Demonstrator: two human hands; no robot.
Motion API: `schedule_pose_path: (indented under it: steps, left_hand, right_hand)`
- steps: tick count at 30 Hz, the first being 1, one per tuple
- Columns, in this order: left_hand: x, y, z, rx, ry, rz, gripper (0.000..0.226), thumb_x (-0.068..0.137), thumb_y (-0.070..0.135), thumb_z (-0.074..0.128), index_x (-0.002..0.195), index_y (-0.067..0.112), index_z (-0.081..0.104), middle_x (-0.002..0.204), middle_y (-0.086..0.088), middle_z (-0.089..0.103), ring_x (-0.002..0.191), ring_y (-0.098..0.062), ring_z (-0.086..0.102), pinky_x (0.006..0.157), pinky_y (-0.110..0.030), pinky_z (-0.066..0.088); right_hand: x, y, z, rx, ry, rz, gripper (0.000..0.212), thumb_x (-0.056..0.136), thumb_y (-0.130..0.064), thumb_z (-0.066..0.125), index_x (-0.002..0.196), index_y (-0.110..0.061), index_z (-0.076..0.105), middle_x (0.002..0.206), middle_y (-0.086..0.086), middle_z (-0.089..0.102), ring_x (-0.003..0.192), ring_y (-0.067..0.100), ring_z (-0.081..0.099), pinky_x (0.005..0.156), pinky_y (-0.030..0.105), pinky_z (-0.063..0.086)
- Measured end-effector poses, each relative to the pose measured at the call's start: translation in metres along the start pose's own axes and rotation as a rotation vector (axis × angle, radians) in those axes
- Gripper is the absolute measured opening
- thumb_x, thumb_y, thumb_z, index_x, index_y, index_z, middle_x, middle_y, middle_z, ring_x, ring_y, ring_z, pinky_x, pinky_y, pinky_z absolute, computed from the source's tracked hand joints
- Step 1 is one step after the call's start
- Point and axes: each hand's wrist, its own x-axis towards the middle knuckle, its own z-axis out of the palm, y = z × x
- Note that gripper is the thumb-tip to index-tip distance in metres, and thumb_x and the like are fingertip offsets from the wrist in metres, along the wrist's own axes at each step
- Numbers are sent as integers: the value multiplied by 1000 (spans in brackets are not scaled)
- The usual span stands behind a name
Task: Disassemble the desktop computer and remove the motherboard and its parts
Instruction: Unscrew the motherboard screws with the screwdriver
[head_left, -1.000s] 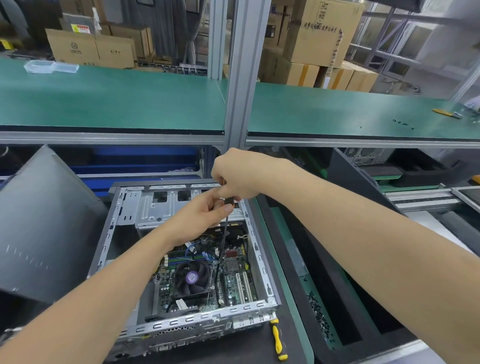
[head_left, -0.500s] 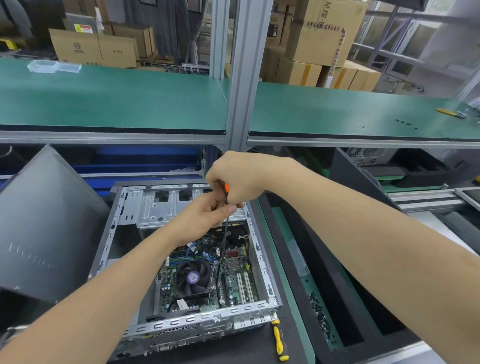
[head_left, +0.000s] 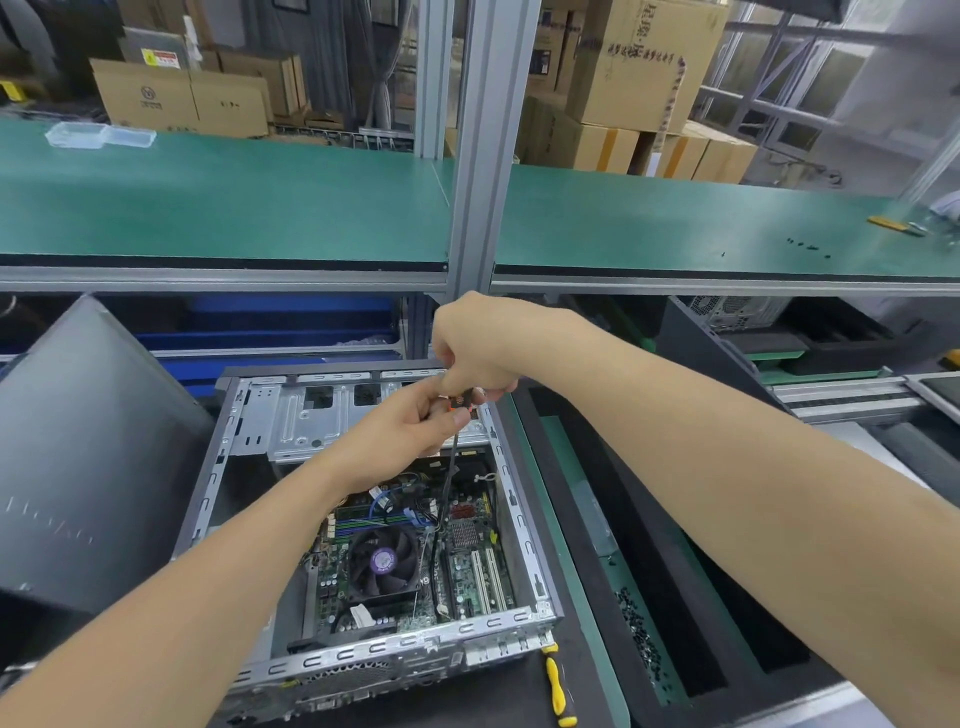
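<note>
Left grip (head_left: 400, 441) and right grip (head_left: 478, 348) clamp the screwdriver (head_left: 451, 462) — over the exposed green motherboard (head_left: 462, 582).

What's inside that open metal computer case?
A green motherboard with a black cooling fan, white slots and blue cables; a metal drive cage at the far end. The left hand and forearm hide part of the board beneath them.

The lidless silver desktop computer case (head_left: 524, 551) lies flat. Its green motherboard (head_left: 470, 587) sits in the near right half, a black fan (head_left: 383, 564) with a purple hub at its middle. A screwdriver (head_left: 451, 467) stands nearly upright, tip just beyond the fan.
</note>
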Motion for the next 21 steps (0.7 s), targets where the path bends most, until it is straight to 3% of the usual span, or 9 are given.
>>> schedule_pose_path:
  steps: [2, 4, 8, 12, 14, 16, 19, 21]
  left_hand:
    - [-1, 2, -3, 8, 7, -10, 26, 107, 17, 54, 133, 15, 59, 73, -9, 24, 63, -17, 21, 57, -25, 25]
    - [-2, 3, -4, 40, 13, -23, 27, 107, 17, 54, 133, 11, 59, 75, -13, 22, 62, -17, 22, 57, -28, 23]
    - [-3, 5, -2, 68, 7, -54, 32, 107, 22, 55, 133, 4, 60, 69, 5, 28, 59, -10, 25, 57, -26, 24]
    - [-2, 5, 0, 70, 23, -44, 26, 107, 19, 55, 127, 4, 63, 77, -10, 23, 62, -14, 24, 58, -29, 24]
    - [-2, 3, 1, 40, 7, -29, 24, 107, 18, 54, 126, 6, 64, 73, -6, 29, 62, -15, 24, 59, -32, 22]
    - [-2, 1, 0, 25, -13, -5, 20, 108, 18, 54, 123, 12, 66, 68, 8, 32, 61, -16, 23, 57, -30, 23]
    - [1, -2, -1, 26, -8, -2, 17, 107, 22, 56, 120, 17, 67, 75, -13, 28, 64, -22, 23, 58, -32, 24]
    - [2, -4, -2, 38, -17, -6, 19, 107, 25, 57, 121, 17, 66, 77, -17, 26, 63, -21, 24, 59, -34, 24]
  right_hand:
    - [3, 4, -1, -32, 0, -83, 7, 86, -26, 73, 87, -20, 72, 69, -4, 74, 65, 14, 71, 54, 24, 51]
    - [7, 6, 0, -33, 1, -161, 12, 80, -22, 77, 90, -24, 71, 81, -3, 75, 75, 15, 70, 58, 26, 53]
    - [11, 6, 5, -20, 4, -191, 21, 70, -9, 76, 79, -27, 69, 67, -6, 71, 71, 11, 68, 52, 24, 43]
    - [11, 4, 7, 18, -9, -167, 22, 70, -8, 74, 80, -26, 69, 74, -5, 74, 69, 10, 68, 53, 25, 46]
    - [9, 4, 6, 26, -9, -172, 16, 74, -15, 73, 87, -25, 70, 79, -4, 75, 73, 11, 70, 56, 26, 49]
    - [5, 4, 4, 26, 64, -151, 14, 83, -33, 70, 90, -21, 68, 77, -2, 72, 70, 14, 70, 57, 30, 54]
    - [0, 0, 5, -26, 310, 72, 56, 93, -64, 55, 76, -10, 51, 64, 1, 50, 52, 18, 51, 47, 28, 39]
    - [-3, -5, 7, 0, 254, 191, 63, 97, -68, 47, 67, -12, 42, 60, 4, 49, 47, 18, 50, 49, 28, 43]
